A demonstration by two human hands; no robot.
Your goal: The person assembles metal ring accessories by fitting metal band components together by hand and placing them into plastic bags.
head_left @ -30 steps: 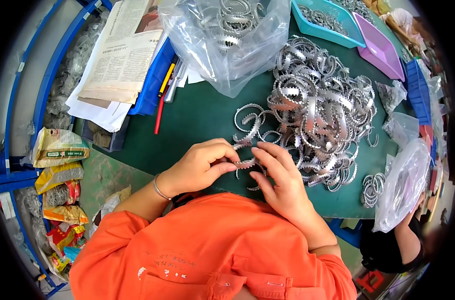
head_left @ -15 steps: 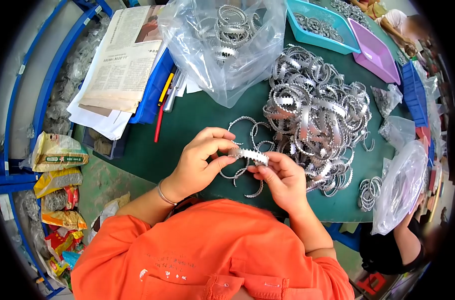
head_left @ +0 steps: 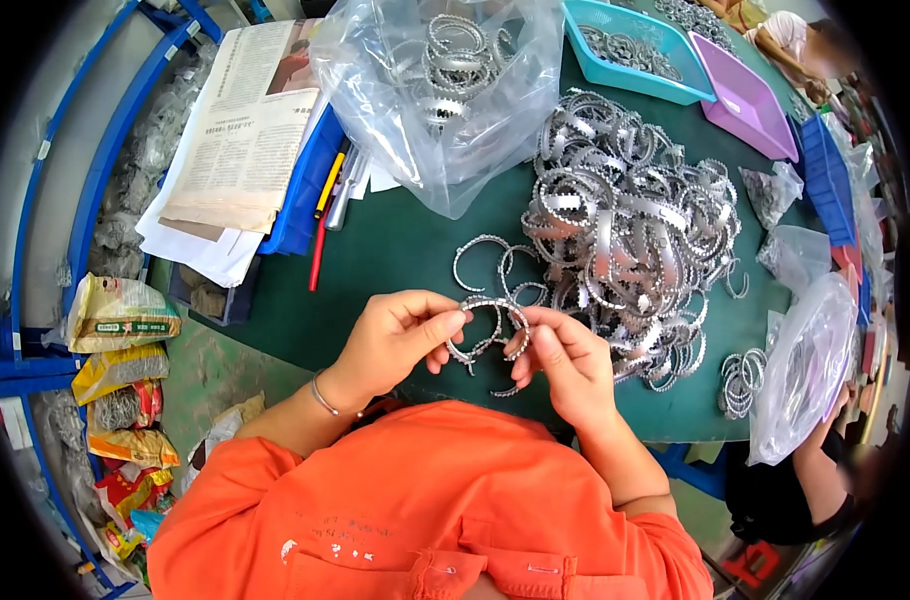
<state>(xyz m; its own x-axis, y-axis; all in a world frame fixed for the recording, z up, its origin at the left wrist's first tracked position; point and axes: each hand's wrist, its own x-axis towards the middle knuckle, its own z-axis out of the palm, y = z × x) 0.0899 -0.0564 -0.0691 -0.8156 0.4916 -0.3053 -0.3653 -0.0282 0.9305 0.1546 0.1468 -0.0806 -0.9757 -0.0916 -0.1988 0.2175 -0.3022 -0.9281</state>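
Green table: metal rings heaped, clear bag, turquoise basket.

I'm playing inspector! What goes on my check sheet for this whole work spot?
Surface: green table, partly covered.
Job's things: a toothed metal ring between the hands; a big pile of similar pieces beside them.
Clutter: plastic bag with rings inside, newspaper, yellow pen, red pen.
Grippers: bare hands; left hand and right hand each pinch the ring.
Cables: nothing seen.
Surroundings: blue rack and packets at picture left; another person's arm at picture right.
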